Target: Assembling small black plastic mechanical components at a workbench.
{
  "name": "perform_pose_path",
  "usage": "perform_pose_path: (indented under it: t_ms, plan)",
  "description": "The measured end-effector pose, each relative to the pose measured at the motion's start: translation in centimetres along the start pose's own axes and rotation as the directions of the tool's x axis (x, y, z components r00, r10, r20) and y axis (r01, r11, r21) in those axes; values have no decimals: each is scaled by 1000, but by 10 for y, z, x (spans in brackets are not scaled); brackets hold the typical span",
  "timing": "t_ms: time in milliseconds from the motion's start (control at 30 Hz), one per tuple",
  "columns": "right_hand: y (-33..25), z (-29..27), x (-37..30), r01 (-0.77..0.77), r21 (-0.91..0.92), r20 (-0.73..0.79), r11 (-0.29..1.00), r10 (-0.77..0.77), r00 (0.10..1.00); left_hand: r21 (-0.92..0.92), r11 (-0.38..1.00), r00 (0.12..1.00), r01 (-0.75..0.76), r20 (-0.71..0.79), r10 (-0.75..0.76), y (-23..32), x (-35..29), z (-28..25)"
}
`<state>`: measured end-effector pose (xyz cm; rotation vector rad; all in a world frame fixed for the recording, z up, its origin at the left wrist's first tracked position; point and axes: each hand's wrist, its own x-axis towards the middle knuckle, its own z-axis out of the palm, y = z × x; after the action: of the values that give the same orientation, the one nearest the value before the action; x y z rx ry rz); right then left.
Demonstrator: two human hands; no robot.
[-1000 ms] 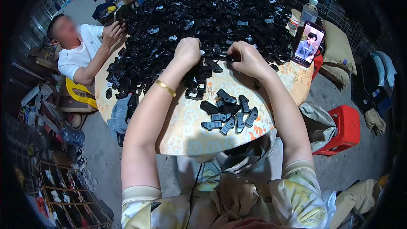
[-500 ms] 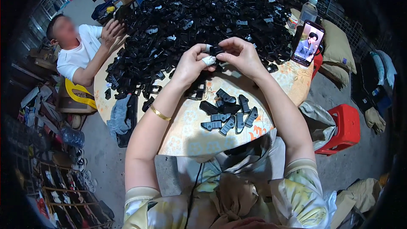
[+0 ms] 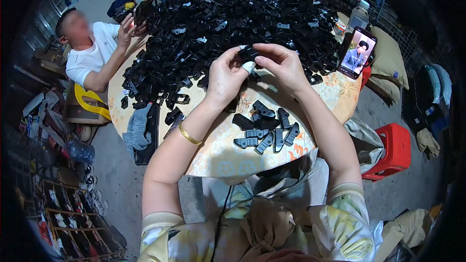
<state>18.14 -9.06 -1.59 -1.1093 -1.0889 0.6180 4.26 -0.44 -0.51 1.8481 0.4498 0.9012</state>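
Both my hands meet over the near edge of a big heap of black plastic parts (image 3: pixel 194 43). Between them is a small black plastic part (image 3: pixel 249 54). My left hand (image 3: pixel 228 72), with white wrapping on its thumb and a fingertip, closes on one side of it. From the other side, my right hand (image 3: pixel 284 68) pinches the same piece between thumb and fingers. Its exact shape is partly covered by my fingers. Nearer to me, on the patterned round table (image 3: pixel 208 157), lies a small group of black ridged clip-like pieces (image 3: pixel 264 135).
A phone (image 3: pixel 357 53) showing a video stands at the right, before a clear bottle (image 3: pixel 359 15). Across to the left, a person in a white shirt (image 3: pixel 94 51) sits holding a phone (image 3: pixel 139 15). A grey cloth (image 3: pixel 138 131) hangs at the left edge; a red stool (image 3: pixel 392 151) stands right.
My hands have shifted slightly right in the picture, still together on the black part. The person at the left has raised a phone into view. The loose group of pieces looks the same.
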Motion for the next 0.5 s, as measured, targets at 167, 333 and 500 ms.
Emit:
perform_pose_path:
  t_ms: [167,333,500]
  plan:
    - [-1,-2,2,-15,47,-86,999,19,996,-370,916,985,152,134,-110,-4,9,-12]
    - [1,4,0,4,-63,-48,998,-7,999,-349,903,968,251,111,-227,-6,6,-10]
    - [10,8,-2,227,-305,-65,925,-258,964,-275,955,989,109,128,-76,-7,2,-2]
